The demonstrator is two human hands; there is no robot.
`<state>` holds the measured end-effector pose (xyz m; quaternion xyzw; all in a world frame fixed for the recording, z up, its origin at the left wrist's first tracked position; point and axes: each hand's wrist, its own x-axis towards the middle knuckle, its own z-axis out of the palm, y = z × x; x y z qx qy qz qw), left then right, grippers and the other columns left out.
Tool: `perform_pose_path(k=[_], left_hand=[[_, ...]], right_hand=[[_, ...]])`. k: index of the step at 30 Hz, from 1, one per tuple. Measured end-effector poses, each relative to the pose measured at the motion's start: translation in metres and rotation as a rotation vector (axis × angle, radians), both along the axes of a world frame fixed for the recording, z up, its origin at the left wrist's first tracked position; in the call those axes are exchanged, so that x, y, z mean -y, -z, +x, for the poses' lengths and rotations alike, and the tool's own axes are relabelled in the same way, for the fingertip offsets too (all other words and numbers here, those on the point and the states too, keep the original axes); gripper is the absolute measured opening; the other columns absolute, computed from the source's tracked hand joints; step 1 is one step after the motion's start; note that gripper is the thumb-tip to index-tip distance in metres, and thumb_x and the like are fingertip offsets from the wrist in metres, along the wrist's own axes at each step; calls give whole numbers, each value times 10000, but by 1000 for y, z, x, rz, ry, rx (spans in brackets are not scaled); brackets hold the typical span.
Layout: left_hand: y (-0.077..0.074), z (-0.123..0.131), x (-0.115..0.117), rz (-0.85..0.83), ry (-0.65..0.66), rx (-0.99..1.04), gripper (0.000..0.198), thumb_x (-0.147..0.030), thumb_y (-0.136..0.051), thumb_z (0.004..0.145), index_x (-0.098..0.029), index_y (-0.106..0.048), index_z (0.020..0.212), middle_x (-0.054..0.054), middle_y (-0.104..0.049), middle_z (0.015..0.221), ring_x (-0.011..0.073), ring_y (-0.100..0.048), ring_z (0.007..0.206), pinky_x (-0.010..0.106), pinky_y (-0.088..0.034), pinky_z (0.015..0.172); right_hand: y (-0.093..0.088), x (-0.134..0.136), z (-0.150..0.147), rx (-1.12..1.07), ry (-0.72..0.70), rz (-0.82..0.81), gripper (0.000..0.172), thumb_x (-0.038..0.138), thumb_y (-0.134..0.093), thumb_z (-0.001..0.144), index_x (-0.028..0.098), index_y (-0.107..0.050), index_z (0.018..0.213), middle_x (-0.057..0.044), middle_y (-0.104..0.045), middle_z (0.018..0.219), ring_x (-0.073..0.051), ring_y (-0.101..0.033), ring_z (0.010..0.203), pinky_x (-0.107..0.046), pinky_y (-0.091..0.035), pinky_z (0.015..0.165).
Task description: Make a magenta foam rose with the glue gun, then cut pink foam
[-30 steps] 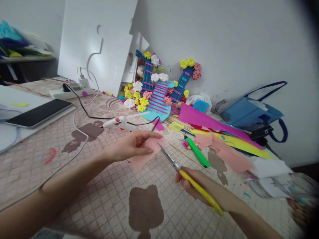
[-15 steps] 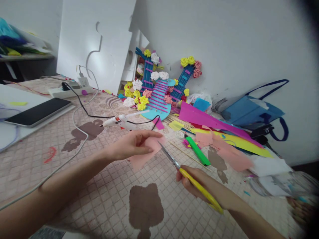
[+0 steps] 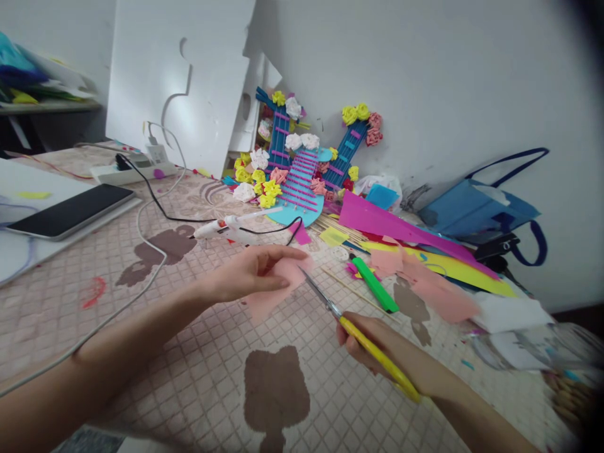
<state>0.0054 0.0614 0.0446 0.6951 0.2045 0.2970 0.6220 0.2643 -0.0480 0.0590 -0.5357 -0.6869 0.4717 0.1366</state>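
Left hand (image 3: pixel 250 274) pinching thin pink paper (image 3: pixel 263 306), right hand (image 3: pixel 383 340) gripping slim metal-bladed yellow-handled scissors (image 3: pixel 359 337), grid-patterned tablecloth (image 3: pixel 202 377) beneath

A single view looked out from the person's head, above and behind the left hand (image 3: pixel 252 274) and the right hand (image 3: pixel 370 343), facing forward and tilted down. It stood near both hands, with the tabletop (image 3: pixel 202 390) spread around them and the pale wall (image 3: pixel 425 75) beyond them, farther off.
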Motion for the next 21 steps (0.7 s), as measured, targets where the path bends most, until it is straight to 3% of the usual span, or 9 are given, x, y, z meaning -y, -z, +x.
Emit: perform_pose_path(k=[12,18,21], left_hand=[[3,0,-1,-37,18,-6,460,-201,-630,814,-190,-520,1261,65,-602,1126,118,-569,818,209,-423,655],[0,0,0,-64,29,-1,446,-201,-638,811,-199,-532,1245,40,-610,1058,109,-553,789,204,-409,646],[-1,1,1,-90,57,18,444,-196,-643,809,-212,-538,1241,8,-613,971,86,-526,720,192,-399,628]], right_hand=[[0,0,0,0,27,-86,255,388,-446,930,188,-485,777,35,-429,635,-68,-340,522,-169,-275,418],[2,6,6,59,-42,124,262,455,-490,902,209,-577,877,12,-511,654,-114,-444,574,-220,-382,492],[5,6,8,77,-91,144,274,460,-476,913,203,-569,929,9,-531,686,-109,-455,581,-217,-386,501]])
